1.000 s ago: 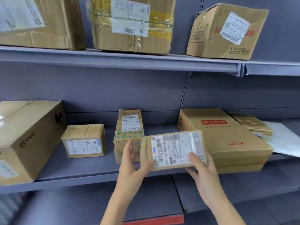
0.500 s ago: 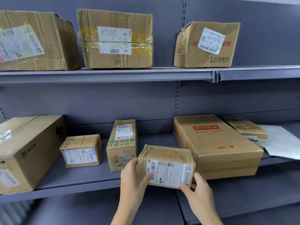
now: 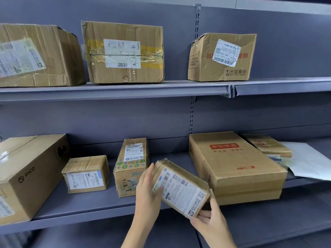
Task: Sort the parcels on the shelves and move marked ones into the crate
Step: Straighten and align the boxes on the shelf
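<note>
I hold a small brown parcel point(image 3: 180, 187) with a white barcode label tilted in front of the middle shelf point(image 3: 86, 210). My left hand point(image 3: 147, 191) grips its left end, thumb on the label. My right hand point(image 3: 210, 221) grips its lower right corner from below. On the shelf behind stand a narrow upright parcel point(image 3: 131, 165), a small labelled box point(image 3: 86, 173), a large PICO box point(image 3: 28, 174) at the left and a flat box with red print point(image 3: 234, 165) at the right. No crate is in view.
The upper shelf point(image 3: 114, 89) carries three big cardboard boxes: point(image 3: 35, 54), point(image 3: 123, 52), point(image 3: 222, 57). At the far right of the middle shelf lie a flat brown packet point(image 3: 266, 144) and a white envelope point(image 3: 308, 161). A lower shelf point(image 3: 268, 222) runs beneath my hands.
I have turned the parcel so its label faces up and slants down to the right. My view has risen, showing more of the upper shelf.
</note>
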Demonstrator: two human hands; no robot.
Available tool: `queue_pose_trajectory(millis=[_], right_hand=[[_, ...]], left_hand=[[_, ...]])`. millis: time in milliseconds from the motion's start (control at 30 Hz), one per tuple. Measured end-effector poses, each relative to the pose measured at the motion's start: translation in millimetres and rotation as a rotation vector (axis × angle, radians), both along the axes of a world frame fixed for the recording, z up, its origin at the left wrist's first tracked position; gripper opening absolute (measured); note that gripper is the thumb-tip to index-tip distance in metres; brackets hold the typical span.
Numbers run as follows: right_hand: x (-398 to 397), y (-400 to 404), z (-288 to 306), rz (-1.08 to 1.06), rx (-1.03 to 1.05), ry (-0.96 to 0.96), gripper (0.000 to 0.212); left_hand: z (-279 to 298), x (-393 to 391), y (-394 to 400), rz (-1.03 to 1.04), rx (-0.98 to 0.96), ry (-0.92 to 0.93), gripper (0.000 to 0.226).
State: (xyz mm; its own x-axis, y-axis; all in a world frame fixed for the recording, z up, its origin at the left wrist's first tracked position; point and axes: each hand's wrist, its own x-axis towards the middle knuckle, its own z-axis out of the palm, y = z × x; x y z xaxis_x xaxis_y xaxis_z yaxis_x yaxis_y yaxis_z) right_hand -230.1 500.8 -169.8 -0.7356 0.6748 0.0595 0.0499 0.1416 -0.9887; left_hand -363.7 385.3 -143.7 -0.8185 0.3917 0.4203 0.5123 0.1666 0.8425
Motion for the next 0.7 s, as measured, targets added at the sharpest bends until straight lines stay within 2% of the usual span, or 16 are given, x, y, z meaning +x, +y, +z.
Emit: queue_pose_trajectory(millis=[167,333,400,533,700], right_hand=[[-9.3,-4.6,-1.1,-0.054,-0.123,0.102,0.098],[-14.1,1.9,-1.0,-0.075,-0.161,0.172,0.097],[-15.3,6.3,-2.2,-0.068,-0.114,0.156,0.097],[-19.5,13.6,-4.7,-0.041,0.049,0.029,0.093],[-31.7,23.8,-5.7,-0.080,0.297,-0.190,0.088]], left_hand=[[2.0,-8.7,4.4,-0.003,-0.003,0.001,0.075],[2.0,-11.7,9.9,0.071,-0.133,0.151,0.076],[-0.5,-12.3,11.4,0.083,-0.194,0.149,0.074],[-16.0,-13.1,10.5,0.071,-0.204,0.028,0.070],[-40.6,-16.1,9.4,0.050,-0.202,-0.148,0.039]])
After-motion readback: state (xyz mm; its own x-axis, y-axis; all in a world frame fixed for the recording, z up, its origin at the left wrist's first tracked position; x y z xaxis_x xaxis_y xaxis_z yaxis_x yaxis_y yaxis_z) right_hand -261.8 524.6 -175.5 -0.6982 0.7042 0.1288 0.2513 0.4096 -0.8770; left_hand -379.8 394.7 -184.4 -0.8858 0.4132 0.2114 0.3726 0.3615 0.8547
